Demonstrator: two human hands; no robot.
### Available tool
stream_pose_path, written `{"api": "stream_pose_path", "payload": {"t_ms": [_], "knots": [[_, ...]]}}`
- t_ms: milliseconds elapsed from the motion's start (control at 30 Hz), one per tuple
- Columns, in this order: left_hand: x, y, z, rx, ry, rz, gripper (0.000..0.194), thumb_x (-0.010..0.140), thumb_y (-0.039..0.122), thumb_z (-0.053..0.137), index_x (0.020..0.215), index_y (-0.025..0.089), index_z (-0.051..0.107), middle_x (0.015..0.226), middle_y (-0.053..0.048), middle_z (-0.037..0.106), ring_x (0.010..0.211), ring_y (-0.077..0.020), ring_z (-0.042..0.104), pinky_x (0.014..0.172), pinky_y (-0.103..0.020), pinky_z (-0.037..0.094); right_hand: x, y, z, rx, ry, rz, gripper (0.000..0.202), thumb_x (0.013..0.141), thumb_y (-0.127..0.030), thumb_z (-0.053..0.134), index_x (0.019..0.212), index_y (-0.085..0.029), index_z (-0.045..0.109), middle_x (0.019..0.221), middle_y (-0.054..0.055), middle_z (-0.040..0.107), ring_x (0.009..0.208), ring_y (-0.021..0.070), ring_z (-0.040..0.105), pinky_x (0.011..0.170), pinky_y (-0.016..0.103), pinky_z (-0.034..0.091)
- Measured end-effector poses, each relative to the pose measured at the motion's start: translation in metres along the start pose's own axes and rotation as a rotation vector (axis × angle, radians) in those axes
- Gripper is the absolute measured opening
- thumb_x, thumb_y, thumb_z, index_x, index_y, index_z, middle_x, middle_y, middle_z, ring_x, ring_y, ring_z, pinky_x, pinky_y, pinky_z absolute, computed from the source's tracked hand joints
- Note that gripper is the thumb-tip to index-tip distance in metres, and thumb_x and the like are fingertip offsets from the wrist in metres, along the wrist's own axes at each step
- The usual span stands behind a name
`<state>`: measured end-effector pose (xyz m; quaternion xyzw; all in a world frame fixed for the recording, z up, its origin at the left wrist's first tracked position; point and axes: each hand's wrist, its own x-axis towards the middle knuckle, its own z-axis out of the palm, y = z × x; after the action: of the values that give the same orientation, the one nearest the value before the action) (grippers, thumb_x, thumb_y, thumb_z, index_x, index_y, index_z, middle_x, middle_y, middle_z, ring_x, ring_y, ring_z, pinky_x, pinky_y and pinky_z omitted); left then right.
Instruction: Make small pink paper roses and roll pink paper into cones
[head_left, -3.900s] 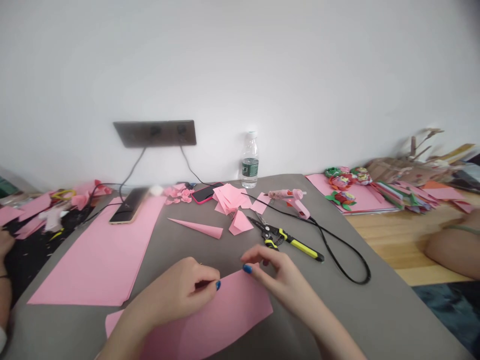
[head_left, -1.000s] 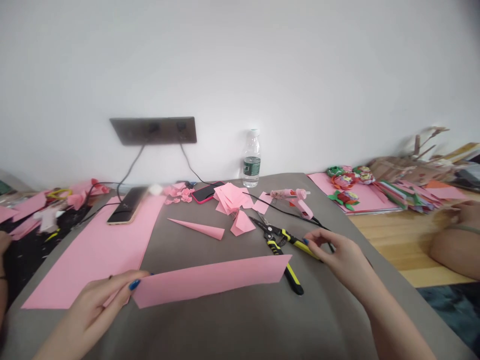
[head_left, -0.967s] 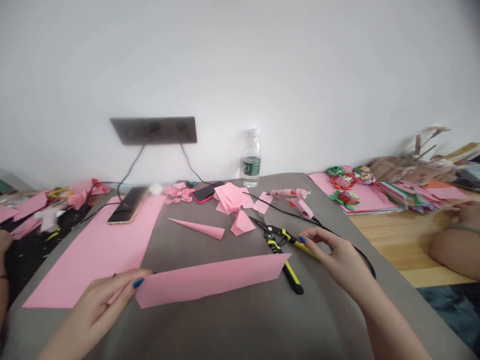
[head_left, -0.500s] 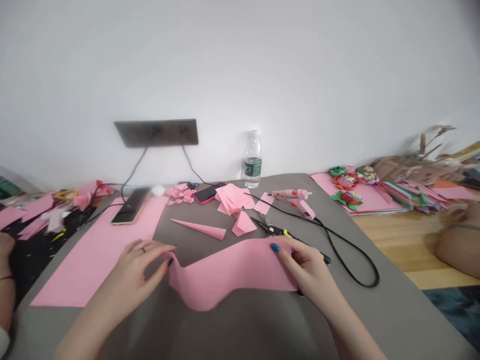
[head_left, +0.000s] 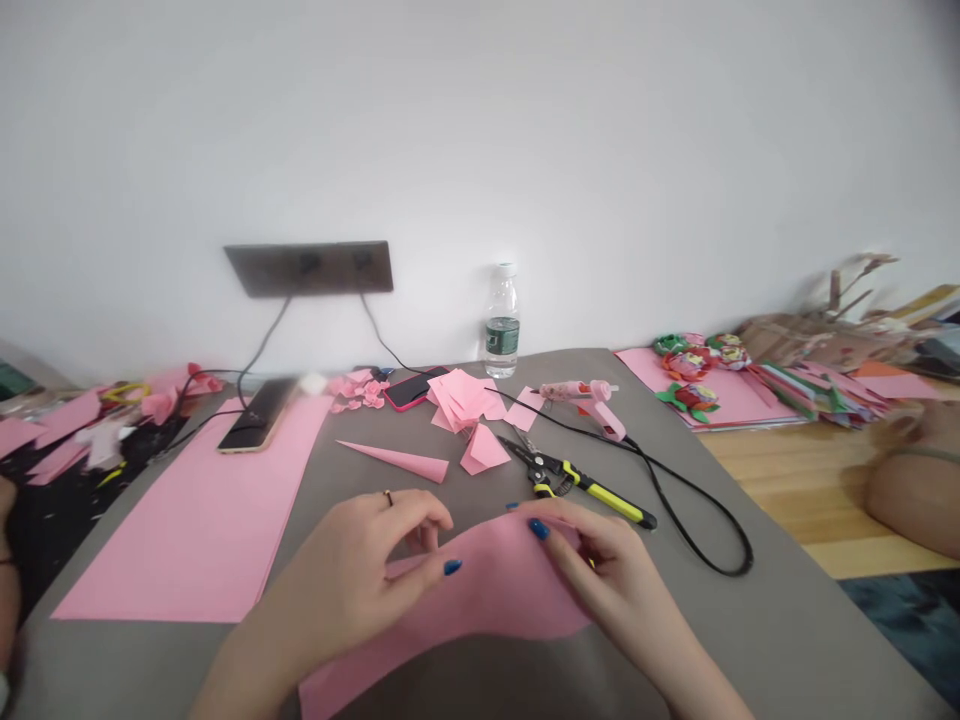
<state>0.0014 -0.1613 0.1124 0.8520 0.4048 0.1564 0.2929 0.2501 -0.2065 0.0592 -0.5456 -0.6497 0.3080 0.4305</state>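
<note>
A strip of pink paper (head_left: 480, 590) curves in front of me, its left end hanging low toward the bottom edge. My right hand (head_left: 592, 545) pinches its upper right part between thumb and fingers. My left hand (head_left: 382, 560) is over the middle of the strip, thumb and curled fingers apart with nothing between them; part of the paper is hidden behind it. Beyond the hands lie a pink paper cone (head_left: 401, 460), a folded pink paper piece (head_left: 484, 450) and wire strippers (head_left: 574, 478) with yellow and black handles.
Large pink sheets (head_left: 172, 540) lie left, with a phone (head_left: 259, 415) on them. Small pink squares (head_left: 461, 397), a pink glue gun (head_left: 581, 395) with a looping black cord (head_left: 720, 545) and a water bottle (head_left: 502, 325) stand farther back. Paper flowers (head_left: 690, 365) are right, near another person's arm (head_left: 911, 495).
My left hand has let go of the strip's left end and moved right, over its middle. That end has dropped toward me. The right hand still grips the strip, slightly lower.
</note>
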Motion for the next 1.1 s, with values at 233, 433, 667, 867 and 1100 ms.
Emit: {"api": "stream_pose_path", "payload": {"t_ms": [233,433,667,867,1100], "knots": [[0.012,0.011,0.023,-0.102,0.043,0.053,0.013,0.089,0.014,0.050,0.081,0.023,0.055,0.078,0.004,0.058,0.070,-0.0125,0.053,0.060,-0.023,0.037,-0.006,-0.011,0.014,0.092,-0.074,-0.083,0.027,0.097,-0.024,0.049,0.102,-0.024,0.076,0.095,0.004,0.079,0.080,0.0157,0.073,0.069,0.017,0.053],[0.017,0.012,0.038,-0.145,0.087,0.064,0.014,0.085,0.010,0.046,0.080,0.023,0.050,0.075,0.005,0.054,0.069,-0.0120,0.049,0.061,-0.023,0.034,-0.009,-0.013,0.021,0.072,-0.076,-0.126,0.027,0.097,-0.020,0.048,0.103,-0.022,0.074,0.093,0.004,0.078,0.075,0.0129,0.071,0.068,0.015,0.051],[0.014,0.000,0.041,-0.060,0.020,0.077,0.020,0.073,0.005,0.041,0.067,0.021,0.032,0.062,0.006,0.036,0.058,-0.0116,0.037,0.055,-0.026,0.023,-0.012,-0.006,0.019,0.038,-0.022,-0.138,0.028,0.096,-0.022,0.047,0.097,-0.021,0.075,0.087,0.004,0.079,0.067,0.0127,0.071,0.061,0.015,0.051],[0.003,-0.025,0.040,-0.180,-0.092,0.037,0.020,0.070,0.005,0.040,0.066,0.021,0.029,0.063,0.006,0.035,0.058,-0.0115,0.031,0.055,-0.026,0.023,-0.012,0.004,0.005,-0.013,0.026,-0.096,0.030,0.095,-0.028,0.048,0.092,-0.021,0.077,0.087,0.005,0.080,0.077,0.0185,0.075,0.064,0.018,0.055],[-0.013,-0.047,0.039,-0.187,-0.122,-0.044,0.018,0.073,0.007,0.040,0.067,0.022,0.032,0.063,0.006,0.033,0.059,-0.0120,0.032,0.055,-0.026,0.023,-0.012,0.020,-0.027,-0.034,0.180,0.035,0.033,0.092,-0.044,0.056,0.093,-0.022,0.080,0.091,0.009,0.080,0.082,0.0254,0.075,0.071,0.026,0.059]]}}
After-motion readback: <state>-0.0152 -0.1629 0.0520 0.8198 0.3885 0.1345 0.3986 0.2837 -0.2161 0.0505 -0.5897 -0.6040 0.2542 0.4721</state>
